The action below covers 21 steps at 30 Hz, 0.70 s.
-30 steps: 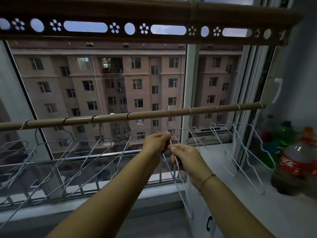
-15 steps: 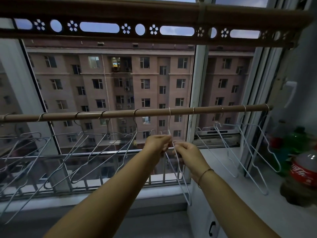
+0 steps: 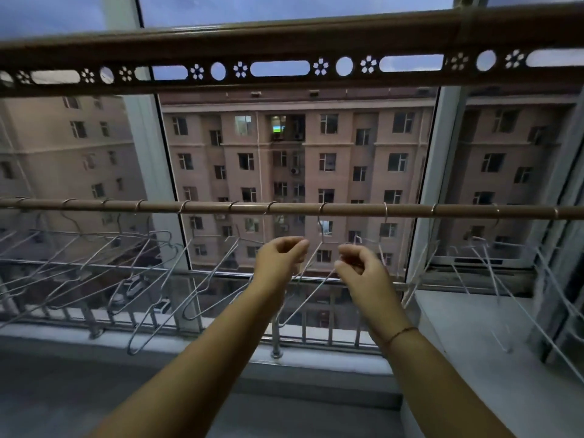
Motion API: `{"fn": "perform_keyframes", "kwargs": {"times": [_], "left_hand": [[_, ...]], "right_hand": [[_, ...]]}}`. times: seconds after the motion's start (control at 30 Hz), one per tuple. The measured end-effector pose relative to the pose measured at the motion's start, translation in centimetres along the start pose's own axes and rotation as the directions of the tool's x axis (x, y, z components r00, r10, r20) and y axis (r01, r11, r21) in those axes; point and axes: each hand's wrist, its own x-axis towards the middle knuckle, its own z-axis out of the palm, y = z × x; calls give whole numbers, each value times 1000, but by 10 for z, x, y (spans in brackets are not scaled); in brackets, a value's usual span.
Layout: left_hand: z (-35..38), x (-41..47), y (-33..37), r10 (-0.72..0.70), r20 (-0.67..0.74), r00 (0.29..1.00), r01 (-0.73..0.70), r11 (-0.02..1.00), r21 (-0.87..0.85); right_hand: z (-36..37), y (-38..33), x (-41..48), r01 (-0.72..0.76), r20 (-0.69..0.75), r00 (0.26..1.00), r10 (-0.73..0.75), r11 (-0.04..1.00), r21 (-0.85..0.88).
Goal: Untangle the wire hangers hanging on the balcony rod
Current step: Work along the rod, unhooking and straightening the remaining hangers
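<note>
Rod: the balcony rod [image 3: 347, 209] is running left to right beyond both hands, carrying wire hangers [image 3: 148, 240].
Hanger: the middle hanger [image 3: 308, 297] is hanging by its hook between the hands, its long wire slanting down-left.
Left: the left hand [image 3: 279, 260] is hovering just left of it, fingers curling; grip unclear.
Right: the right hand [image 3: 360, 271] is lying nearer, fingertips curling at the wire's upper end; whether they are pinching it, I cannot tell.

Hangers [image 3: 218, 268] hooked along rod [image 3: 347, 210]; rail [image 3: 284, 39] above; window [image 3: 284, 159] behind; hands [image 3: 278, 260] below rod, centre, apart; sill [image 3: 474, 327] right.
</note>
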Motion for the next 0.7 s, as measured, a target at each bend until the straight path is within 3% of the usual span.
{"fn": "perform_keyframes", "kwargs": {"times": [0.17, 0.37, 0.53, 0.7], "left_hand": [[-51, 6, 3, 70, -67, 995, -66, 996, 62], [-97, 26, -7, -15, -11, 1000, 16, 997, 72], [-116, 43, -22, -90, 130, 987, 75, 990, 116], [-124, 55, -33, -173, 299, 938, 165, 985, 50]], "right_hand": [[53, -5, -1, -50, 79, 996, 48, 998, 29], [116, -4, -3, -134, 113, 985, 127, 989, 55], [162, 14, -5, -284, 41, 959, 281, 954, 96], [182, 22, -8, -319, -52, 943, 327, 939, 129]]}}
